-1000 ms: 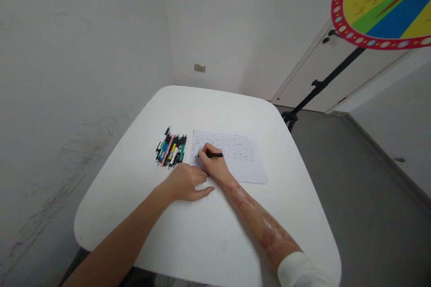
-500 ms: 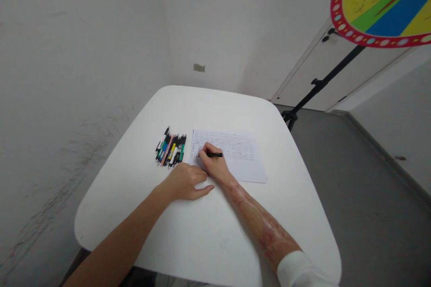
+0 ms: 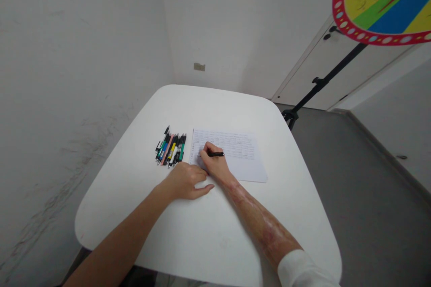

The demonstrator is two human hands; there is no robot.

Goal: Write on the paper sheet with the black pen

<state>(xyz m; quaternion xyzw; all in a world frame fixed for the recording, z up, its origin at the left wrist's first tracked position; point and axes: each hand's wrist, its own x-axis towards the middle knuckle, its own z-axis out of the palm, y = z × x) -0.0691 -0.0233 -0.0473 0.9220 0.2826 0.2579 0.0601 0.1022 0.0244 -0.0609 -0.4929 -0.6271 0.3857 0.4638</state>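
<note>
My right hand [image 3: 213,160] is shut on a black pen [image 3: 216,154], with its tip down on a sheet of white paper [image 3: 243,162] covered in rows of small handwriting. My left hand [image 3: 184,182] rests flat on the white table [image 3: 208,233], holding nothing, its fingers against the lower left corner of the sheet. To the left of the paper lies a tight row of several pens and markers [image 3: 170,148] in black, green, pink and yellow, just beyond my left hand and not touched by it.
The table has rounded corners, with walls behind and to its left. Beyond its right edge are a grey floor [image 3: 353,197], a white door [image 3: 303,85], and a colourful prize wheel [image 3: 380,4] with a red rim on a black stand [image 3: 323,80].
My right hand and pen have shifted slightly to the right on the paper. The whole view has tilted a little. My left hand and the pens stay in place.
</note>
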